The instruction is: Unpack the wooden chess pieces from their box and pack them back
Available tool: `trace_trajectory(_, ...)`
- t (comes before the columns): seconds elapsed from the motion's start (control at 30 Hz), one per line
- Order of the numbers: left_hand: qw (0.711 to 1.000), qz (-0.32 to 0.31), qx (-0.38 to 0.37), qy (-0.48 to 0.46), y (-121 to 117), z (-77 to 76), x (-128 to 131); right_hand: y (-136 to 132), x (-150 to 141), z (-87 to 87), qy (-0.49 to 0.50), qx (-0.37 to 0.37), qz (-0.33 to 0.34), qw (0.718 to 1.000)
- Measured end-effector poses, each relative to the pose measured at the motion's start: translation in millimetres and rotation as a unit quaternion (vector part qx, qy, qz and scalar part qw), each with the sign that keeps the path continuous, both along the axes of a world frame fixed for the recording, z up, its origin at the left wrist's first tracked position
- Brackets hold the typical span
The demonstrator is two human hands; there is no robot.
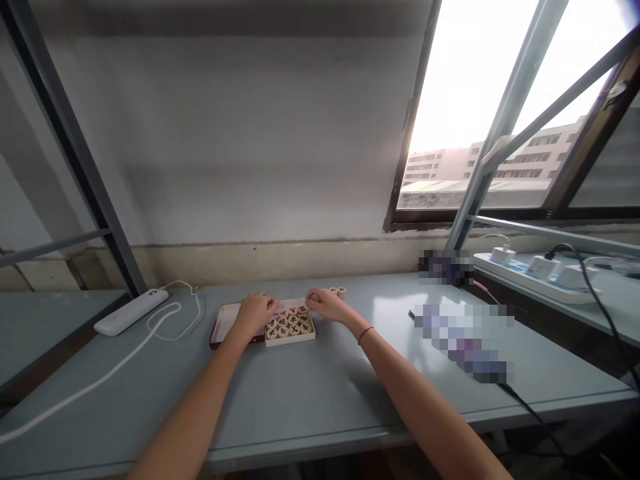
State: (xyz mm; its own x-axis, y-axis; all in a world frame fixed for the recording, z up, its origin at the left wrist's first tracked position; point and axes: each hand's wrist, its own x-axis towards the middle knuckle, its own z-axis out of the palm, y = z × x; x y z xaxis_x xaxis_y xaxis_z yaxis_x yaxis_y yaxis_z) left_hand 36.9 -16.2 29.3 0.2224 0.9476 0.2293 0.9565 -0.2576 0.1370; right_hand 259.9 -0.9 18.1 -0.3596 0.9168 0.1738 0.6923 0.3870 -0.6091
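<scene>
A shallow open box holds round Xiangqi pieces in rows, with black and red characters. Its dark red lid lies joined or close against it on the left, pale inside up. My left hand is over the place where lid and box meet, its fingers loosely bent and apart at the pieces' left end. At the box's far right corner is my right hand, fingers curled together; anything between the fingertips is hidden. Just behind that hand, a few more pieces stand on the desk.
A white power bank-like strip with a cable lies left on the grey desk. At right are a blurred-out object, another by the wall, and a power strip with plugs. Metal posts rise at both sides.
</scene>
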Motion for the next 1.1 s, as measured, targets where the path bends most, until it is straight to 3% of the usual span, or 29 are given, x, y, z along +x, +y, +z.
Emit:
trace_trajectory(0.1, 1.000, -0.016, -0.022, -0.010, -6, -1.8, 9, -3, -12, -2.3, 0.021, -0.007, 0.039, 0.999)
trace_trajectory(0.53, 0.997, 0.000, -0.051, -0.059, -4, 0.5, 11, -1, -15, -4.1, 0.022, 0.007, 0.007, 1.000)
trace_trajectory(0.67, 0.984, -0.020, -0.029, -0.173, -6, 6.5, 12, -5, -14, 1.1, 0.063, 0.027, 0.011, 0.998)
trace_trajectory(0.87, 0.925, -0.109, -0.042, -0.362, -10, 6.6, 24, -13, -19, 13.6, 0.160, -0.008, 0.093, 0.983)
trace_trajectory(1.0, 0.910, -0.094, -0.027, -0.402, -12, 6.7, 27, -6, 5, 21.5, 0.185, -0.017, 0.000, 0.983)
trace_trajectory(1.1, 0.899, -0.082, -0.031, -0.430, -10, 5.5, 24, 6, 35, 17.7, 0.188, -0.073, -0.080, 0.976)
